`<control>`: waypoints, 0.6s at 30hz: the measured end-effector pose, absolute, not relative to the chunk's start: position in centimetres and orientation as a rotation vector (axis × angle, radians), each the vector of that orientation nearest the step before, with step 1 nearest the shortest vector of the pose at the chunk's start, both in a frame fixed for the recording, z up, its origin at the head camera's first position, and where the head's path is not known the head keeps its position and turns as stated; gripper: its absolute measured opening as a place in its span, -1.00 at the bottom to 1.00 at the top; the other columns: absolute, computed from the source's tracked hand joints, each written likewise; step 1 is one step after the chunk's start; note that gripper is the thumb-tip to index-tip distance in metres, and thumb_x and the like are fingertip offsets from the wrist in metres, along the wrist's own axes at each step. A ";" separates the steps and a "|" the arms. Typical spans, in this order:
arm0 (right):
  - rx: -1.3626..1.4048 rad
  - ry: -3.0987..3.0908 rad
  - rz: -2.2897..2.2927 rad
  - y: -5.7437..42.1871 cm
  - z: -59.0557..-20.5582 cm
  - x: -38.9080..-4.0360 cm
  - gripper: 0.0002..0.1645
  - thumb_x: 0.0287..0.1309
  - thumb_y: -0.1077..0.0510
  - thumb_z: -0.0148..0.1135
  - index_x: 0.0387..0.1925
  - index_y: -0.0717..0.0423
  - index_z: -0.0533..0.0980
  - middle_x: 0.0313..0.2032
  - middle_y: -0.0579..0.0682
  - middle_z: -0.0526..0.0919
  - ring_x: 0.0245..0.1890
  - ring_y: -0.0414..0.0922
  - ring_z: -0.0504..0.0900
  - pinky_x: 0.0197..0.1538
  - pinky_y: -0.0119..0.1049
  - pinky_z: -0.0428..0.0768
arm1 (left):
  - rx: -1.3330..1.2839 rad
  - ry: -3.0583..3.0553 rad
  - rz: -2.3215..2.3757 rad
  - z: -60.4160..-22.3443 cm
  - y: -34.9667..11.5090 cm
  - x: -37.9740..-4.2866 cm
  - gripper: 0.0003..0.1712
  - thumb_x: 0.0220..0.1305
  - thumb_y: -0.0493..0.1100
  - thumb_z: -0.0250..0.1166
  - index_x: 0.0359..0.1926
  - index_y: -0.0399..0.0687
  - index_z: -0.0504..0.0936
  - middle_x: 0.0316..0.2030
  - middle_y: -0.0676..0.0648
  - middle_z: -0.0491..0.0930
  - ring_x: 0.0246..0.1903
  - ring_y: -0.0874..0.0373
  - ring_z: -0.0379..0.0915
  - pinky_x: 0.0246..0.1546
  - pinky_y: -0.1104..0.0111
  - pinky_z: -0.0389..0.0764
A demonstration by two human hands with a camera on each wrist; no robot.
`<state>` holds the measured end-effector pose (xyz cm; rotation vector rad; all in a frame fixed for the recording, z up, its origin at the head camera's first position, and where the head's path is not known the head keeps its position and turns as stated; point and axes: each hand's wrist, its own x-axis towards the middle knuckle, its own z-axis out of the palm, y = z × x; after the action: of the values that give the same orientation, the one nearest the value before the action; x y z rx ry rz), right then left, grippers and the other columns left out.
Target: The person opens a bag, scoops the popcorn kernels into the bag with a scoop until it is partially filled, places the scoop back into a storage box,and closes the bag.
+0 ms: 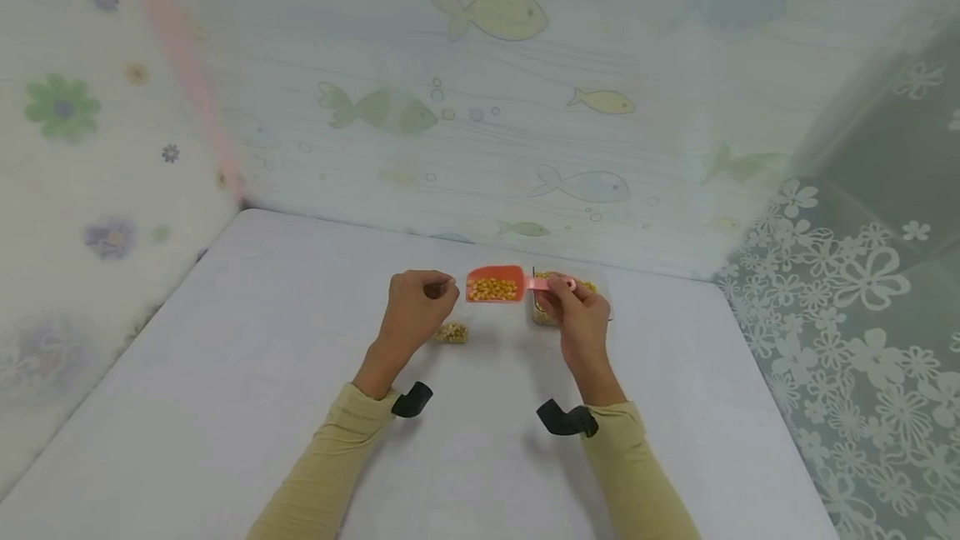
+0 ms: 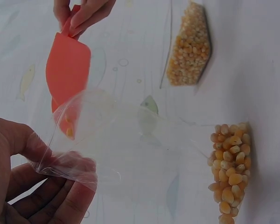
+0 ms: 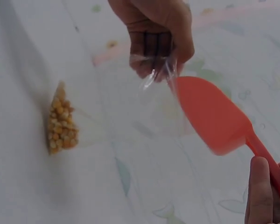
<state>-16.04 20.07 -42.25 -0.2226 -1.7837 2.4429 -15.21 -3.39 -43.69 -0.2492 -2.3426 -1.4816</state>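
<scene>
My right hand (image 1: 581,319) grips the pink handle of a red scoop (image 1: 495,283) that carries yellow corn kernels (image 1: 492,290). With thumb and fingers, my left hand (image 1: 418,307) pinches the rim of a clear plastic bag (image 2: 130,126). Corn kernels (image 2: 229,170) fill the bag's bottom, which rests on the table. In the left wrist view the scoop's tip lies at the bag's mouth, with a few kernels showing near it. Behind my right hand stands a clear container (image 1: 542,317) of corn, partly hidden by hand and handle.
A white table (image 1: 300,440) spreads beneath both hands. Behind it rises a fish-patterned wall covering (image 1: 480,148), with a flower-patterned one (image 1: 112,190) on the left. White flower shapes cover a grey-green panel (image 1: 862,340) on the right.
</scene>
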 end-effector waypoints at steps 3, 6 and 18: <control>-0.136 -1.852 2.340 19.7 -41.8 -15.9 -0.58 0.35 0.26 0.27 0.08 0.55 0.52 -0.27 -0.01 0.74 -0.31 -0.21 0.78 -0.10 -0.34 0.71 | -0.255 -2.344 -1.484 -43.7 -3.3 -15.2 -0.83 0.24 -0.33 0.28 -0.28 -0.33 0.79 -0.47 -0.12 0.72 -0.48 0.11 0.61 -0.36 0.27 0.67; 0.002 -1.957 2.176 19.2 -41.5 -15.7 -0.62 0.33 0.23 0.32 0.03 0.47 0.59 -0.24 0.09 0.76 -0.31 -0.17 0.80 -0.13 -0.30 0.72 | -0.260 -2.346 -1.474 -43.8 -3.3 -15.3 -0.84 0.24 -0.33 0.28 -0.30 -0.30 0.79 -0.48 -0.12 0.72 -0.49 0.12 0.61 -0.36 0.28 0.66; 0.390 -2.104 1.672 16.7 -39.8 -13.9 -0.73 0.24 0.21 0.41 -0.09 0.31 0.69 -0.25 0.20 0.77 -0.34 -0.02 0.77 -0.22 -0.39 0.71 | -0.268 -2.326 -1.456 -43.7 -3.6 -15.2 -0.85 0.23 -0.36 0.28 -0.33 -0.32 0.78 -0.50 -0.12 0.70 -0.50 0.10 0.58 -0.38 0.31 0.62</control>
<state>-13.88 16.73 -39.76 0.3903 -2.1044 1.6724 -15.19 -3.59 -43.74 -0.2682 -2.3259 -1.4555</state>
